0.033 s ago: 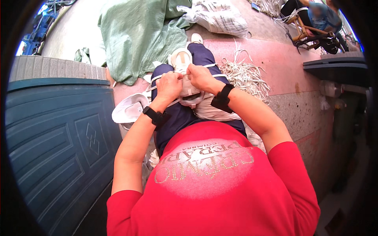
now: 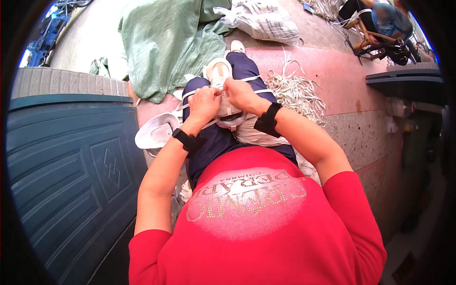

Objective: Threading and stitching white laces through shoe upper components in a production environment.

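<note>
— Where does the white shoe (image 2: 227, 97) sit relative to the hands?

— It lies on the person's lap, on the dark blue trousers (image 2: 223, 137), directly under both hands. Its long axis runs away from the body, one end near the knees and the other end toward the red shirt (image 2: 256, 223).

— Which hand is nearer to it?

— Neither, really; both are on it. The left hand (image 2: 205, 103) comes in from the left side of the shoe, the right hand (image 2: 241, 94) from the right, and they meet over its upper middle part.

— And the fingers?

— The left-hand fingers (image 2: 212, 91) are curled closed, apparently pinching a white lace (image 2: 192, 93) that trails off to the left of the shoe. The right-hand fingers (image 2: 230, 85) are bent inward too, pressed to the shoe's top; whether they pinch a lace end or the shoe itself I cannot tell, as the knuckles hide it.

— So the laces run across the shoe's length?

— It looks so: white strips cross the lap sideways, at right angles to the shoe's axis.

— Anything close by?

— A second white shoe (image 2: 154, 133) lies just left of the left wrist, near the dark green door (image 2: 66, 156). A pile of white laces (image 2: 297, 92) sits on the pink floor (image 2: 342, 71) to the right, and a green cloth (image 2: 166, 42) beyond the knees.
</note>
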A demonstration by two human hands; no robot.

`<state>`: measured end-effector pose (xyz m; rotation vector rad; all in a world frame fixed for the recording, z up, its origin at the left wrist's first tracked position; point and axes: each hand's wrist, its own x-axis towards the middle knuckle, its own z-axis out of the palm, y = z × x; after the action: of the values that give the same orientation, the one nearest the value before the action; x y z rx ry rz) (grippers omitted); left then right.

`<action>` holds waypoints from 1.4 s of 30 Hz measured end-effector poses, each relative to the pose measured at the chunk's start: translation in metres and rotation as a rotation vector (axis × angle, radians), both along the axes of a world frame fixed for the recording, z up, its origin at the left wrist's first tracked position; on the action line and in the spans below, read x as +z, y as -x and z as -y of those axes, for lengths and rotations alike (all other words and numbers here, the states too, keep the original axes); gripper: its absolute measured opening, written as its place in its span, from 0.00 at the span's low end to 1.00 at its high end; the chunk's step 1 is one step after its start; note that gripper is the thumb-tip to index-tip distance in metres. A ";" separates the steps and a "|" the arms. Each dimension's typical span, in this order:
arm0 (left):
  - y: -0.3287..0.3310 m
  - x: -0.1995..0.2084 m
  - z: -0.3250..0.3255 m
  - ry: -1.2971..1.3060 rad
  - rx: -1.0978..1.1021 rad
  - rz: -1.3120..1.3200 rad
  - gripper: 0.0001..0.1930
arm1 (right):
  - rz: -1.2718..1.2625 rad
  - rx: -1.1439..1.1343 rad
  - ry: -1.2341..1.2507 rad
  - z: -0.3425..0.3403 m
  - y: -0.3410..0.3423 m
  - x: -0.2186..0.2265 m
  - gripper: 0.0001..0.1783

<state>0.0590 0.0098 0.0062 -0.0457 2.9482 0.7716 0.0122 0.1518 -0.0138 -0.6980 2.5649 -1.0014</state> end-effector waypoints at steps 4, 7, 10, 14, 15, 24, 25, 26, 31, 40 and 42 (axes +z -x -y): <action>0.004 0.002 0.002 -0.046 -0.028 0.059 0.09 | -0.063 -0.010 0.057 0.002 -0.002 0.000 0.09; 0.015 0.006 -0.001 0.030 -0.078 0.123 0.09 | -0.035 -0.020 0.045 -0.001 0.005 0.004 0.10; 0.017 0.008 0.002 0.130 -0.153 0.097 0.10 | 0.026 0.005 -0.076 -0.006 0.011 0.016 0.11; 0.023 0.023 0.038 0.037 -0.207 -0.058 0.09 | -0.017 0.020 -0.143 -0.039 0.014 0.026 0.12; 0.025 0.036 0.043 -0.024 -0.212 -0.179 0.09 | -0.029 0.025 -0.076 -0.046 0.015 0.017 0.13; 0.013 0.052 0.027 -0.646 0.056 0.252 0.09 | 0.226 0.033 0.190 -0.006 0.008 -0.001 0.17; 0.013 0.049 0.027 -0.786 0.122 0.328 0.09 | 0.310 0.004 0.274 -0.009 0.014 -0.001 0.17; 0.013 0.047 0.027 -0.787 0.120 0.328 0.09 | 0.343 -0.099 0.397 -0.014 0.019 -0.001 0.18; 0.010 0.036 0.027 -0.894 0.095 0.470 0.14 | 0.434 -0.111 0.537 -0.041 0.007 0.045 0.19; 0.023 0.018 0.018 -0.526 0.029 0.457 0.09 | 0.484 -0.069 0.516 -0.036 0.017 0.035 0.19; 0.023 0.015 0.017 -0.495 0.045 0.454 0.09 | 0.488 -0.078 0.540 -0.038 0.018 0.032 0.19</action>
<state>0.0355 -0.0071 0.0216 -0.2184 2.2777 1.2781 -0.0058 0.1901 0.0184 -0.4009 1.9216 -1.6788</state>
